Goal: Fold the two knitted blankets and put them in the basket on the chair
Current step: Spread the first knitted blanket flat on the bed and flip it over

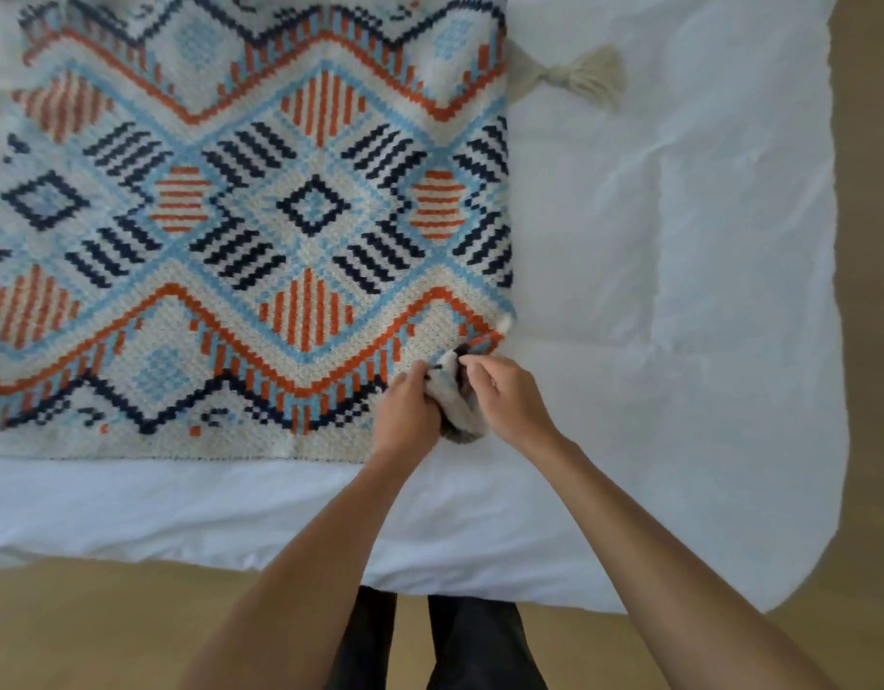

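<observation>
Cream knitted blanket [260, 231], orange, pale-blue and navy diamond pattern: spread flat on white-sheeted bed [679, 291]. Left hand [405, 410] and right hand [505, 395] both pinch its bunched near-right corner. Risk: pulling from one corner drags cloth askew, so fold edges mismatch

Likely home bedroom: bed [679, 291] in white sheet, wood floor [106, 629], knitted blanket [241, 216] spread out.

A wrinkled white fabric bed cover [679, 251] spreads wide; light brown wooden floor [106, 634] borders the cover's near edge and right side.
</observation>
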